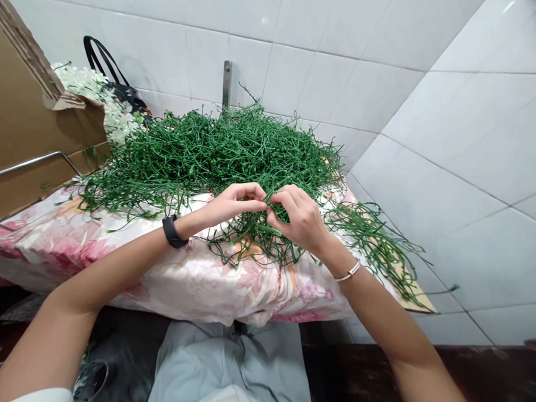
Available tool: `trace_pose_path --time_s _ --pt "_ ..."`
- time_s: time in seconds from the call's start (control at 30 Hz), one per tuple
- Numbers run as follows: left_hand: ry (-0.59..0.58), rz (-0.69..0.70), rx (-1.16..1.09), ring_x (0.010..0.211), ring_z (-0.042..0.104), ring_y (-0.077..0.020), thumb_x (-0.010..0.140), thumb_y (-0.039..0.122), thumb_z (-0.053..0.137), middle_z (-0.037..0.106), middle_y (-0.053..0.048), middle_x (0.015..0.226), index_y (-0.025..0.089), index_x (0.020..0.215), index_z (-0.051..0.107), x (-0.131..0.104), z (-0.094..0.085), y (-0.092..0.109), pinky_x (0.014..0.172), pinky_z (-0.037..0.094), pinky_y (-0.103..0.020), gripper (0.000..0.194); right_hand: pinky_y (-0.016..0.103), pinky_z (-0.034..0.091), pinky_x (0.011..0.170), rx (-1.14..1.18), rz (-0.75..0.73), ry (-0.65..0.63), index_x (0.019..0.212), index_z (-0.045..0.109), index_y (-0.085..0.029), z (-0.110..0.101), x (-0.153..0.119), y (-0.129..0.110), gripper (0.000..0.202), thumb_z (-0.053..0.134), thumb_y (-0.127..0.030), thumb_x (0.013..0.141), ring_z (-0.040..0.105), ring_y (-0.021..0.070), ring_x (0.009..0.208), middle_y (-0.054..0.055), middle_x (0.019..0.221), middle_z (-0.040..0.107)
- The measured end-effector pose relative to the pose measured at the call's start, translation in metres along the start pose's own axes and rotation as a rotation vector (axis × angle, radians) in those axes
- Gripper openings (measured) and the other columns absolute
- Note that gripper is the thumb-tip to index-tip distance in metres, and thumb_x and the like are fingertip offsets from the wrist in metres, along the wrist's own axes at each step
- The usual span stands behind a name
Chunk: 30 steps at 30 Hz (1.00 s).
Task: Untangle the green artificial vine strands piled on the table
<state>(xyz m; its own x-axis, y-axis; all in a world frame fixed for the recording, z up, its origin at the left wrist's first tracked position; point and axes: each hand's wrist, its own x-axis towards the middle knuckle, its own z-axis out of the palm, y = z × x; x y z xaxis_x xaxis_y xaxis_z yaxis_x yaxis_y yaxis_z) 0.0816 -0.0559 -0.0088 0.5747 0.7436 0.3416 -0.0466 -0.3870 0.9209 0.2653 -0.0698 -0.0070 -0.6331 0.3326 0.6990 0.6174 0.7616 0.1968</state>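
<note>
A large heap of thin green plastic stems point(222, 150) lies along the back of a table under a floral cloth point(178, 280). At the heap's front edge, my left hand point(237, 202) and my right hand point(297, 214) meet with fingertips almost touching. Both are pinched on green stems, whose loose ends hang in a tangle below the fingers. Exactly which stem each hand grips is hard to tell. More stems point(370, 238) are spread to the right of my right hand.
An open cardboard box point(23, 116) stands at the left with a metal rod point(29, 164) across it. Behind it are white flowers point(115, 112) and a black bag point(130, 95). A metal bracket point(226, 85) rises against the tiled wall point(333, 52).
</note>
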Motion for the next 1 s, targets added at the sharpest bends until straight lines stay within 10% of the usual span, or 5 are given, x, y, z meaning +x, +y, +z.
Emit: trace_pose_path --time_s 0.87,1.0 --pt "-0.020 -0.078 -0.057 0.053 0.044 -0.0047 0.069 0.034 0.064 0.051 0.003 0.059 0.011 0.074 0.058 0.0016 -0.0069 -0.0036 0.052 0.032 -0.019 0.024 0.027 0.036 0.061 -0.169 -0.138 -0.080 0.077 0.052 -0.014 -0.0003 0.0002 0.0038 0.016 0.040 -0.020 0.087 0.041 0.0144 0.065 0.005 0.066 0.051" --pt "0.091 -0.047 -0.082 0.054 0.048 -0.0045 0.067 0.030 0.067 0.054 0.003 0.060 0.011 0.077 0.058 0.0007 -0.0035 -0.0051 0.053 0.035 -0.018 0.023 0.026 0.036 0.061 0.082 0.055 -0.106 0.076 0.052 -0.013 -0.0021 0.0018 -0.0020 0.022 0.036 -0.021 0.088 0.042 0.0129 0.064 0.005 0.067 0.050"
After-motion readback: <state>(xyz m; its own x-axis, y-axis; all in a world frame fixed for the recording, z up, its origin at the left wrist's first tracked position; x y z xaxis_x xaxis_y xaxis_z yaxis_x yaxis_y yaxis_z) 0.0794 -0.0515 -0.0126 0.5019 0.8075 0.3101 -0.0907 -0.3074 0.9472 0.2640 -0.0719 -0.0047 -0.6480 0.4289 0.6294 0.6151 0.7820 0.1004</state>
